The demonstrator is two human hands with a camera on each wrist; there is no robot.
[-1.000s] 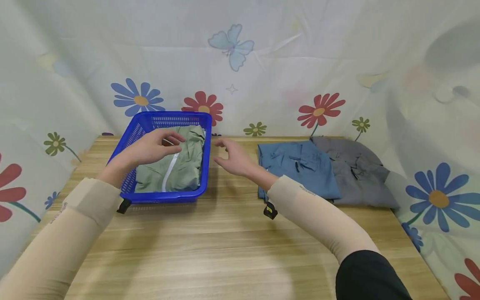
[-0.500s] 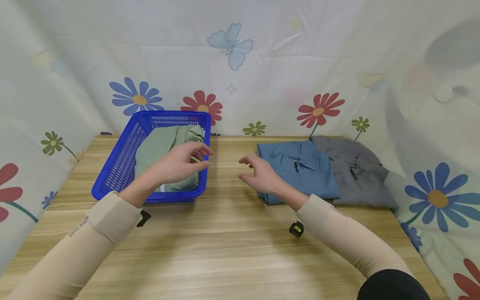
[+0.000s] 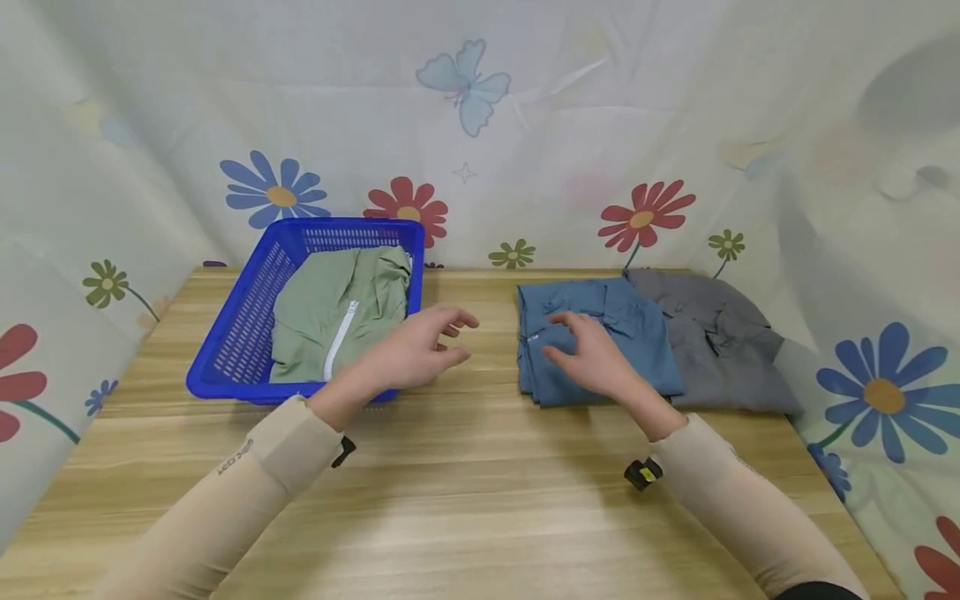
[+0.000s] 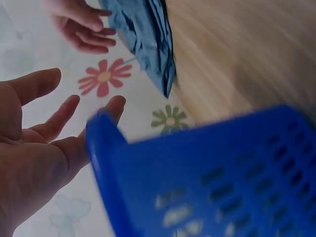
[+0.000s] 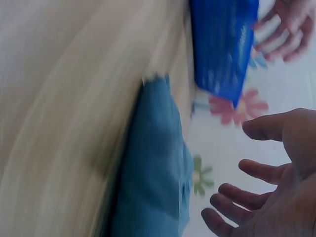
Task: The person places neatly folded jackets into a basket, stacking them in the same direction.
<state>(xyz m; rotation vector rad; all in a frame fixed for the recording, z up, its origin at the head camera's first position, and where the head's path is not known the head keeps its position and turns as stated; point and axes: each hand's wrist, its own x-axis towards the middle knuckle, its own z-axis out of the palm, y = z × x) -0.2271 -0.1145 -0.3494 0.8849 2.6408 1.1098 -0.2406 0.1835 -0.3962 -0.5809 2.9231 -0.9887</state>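
left hand (image 3: 416,347) hovers near the blue basket (image 3: 247,391), right hand (image 3: 595,357) above the blue garment (image 3: 643,350), both with fingers (image 5: 261,171) wide.

We stretch both arms forward, each forearm in a beige sleeve (image 3: 262,467), with a bit of black upper sleeve (image 3: 821,591) showing at the right elbow. Our left hand (image 3: 405,354) is at the blue basket's (image 3: 206,390) near right corner, its relaxed fingers (image 3: 459,317) extending past that side and its thumb (image 3: 453,357) apart from them; we cannot tell whether it touches the rim. Our right hand (image 3: 598,357) is well to the right of the basket, fingers loosely bent and aimed toward it, thumb spread. Our palms roughly face each other.
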